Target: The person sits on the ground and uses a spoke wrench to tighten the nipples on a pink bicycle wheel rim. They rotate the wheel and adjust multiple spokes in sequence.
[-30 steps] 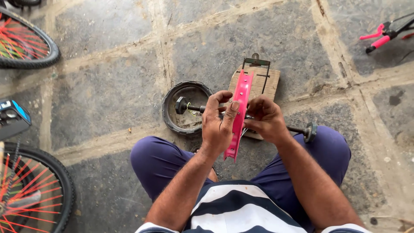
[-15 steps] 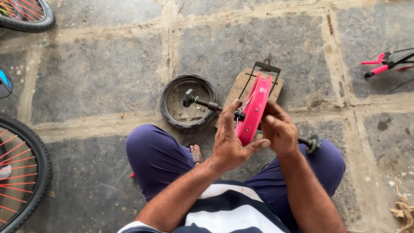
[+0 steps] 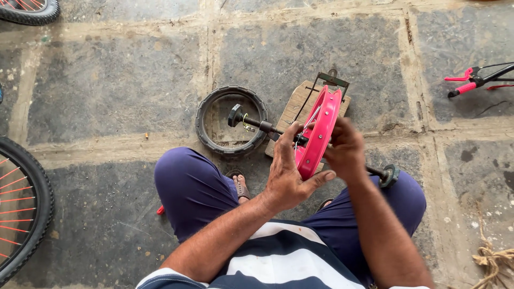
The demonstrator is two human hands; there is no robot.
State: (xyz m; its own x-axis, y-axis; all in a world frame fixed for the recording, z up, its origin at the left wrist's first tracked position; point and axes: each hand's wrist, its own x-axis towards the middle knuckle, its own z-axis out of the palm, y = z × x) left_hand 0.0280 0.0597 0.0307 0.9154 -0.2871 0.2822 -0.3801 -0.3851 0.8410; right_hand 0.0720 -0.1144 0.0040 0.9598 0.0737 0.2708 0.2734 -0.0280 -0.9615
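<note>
Gripping the pink wheel rim [image 3: 317, 134] edge-on, we have our left hand [image 3: 286, 174] with fingers spread along its near side, thumb under the lower edge, and our right hand [image 3: 347, 150] closed on the far side (blurred). A threaded axle [image 3: 257, 123] runs through it. Beyond lie a small black tyre [image 3: 231, 120] and a wooden board [image 3: 300, 101]; open stone floor [image 3: 118, 85] surrounds.

Small tyre [image 3: 231, 121] beside pink rim [image 3: 319, 132]

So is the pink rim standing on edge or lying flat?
On edge: the pink rim stands upright on the axle rod, gripped by both hands.
</note>
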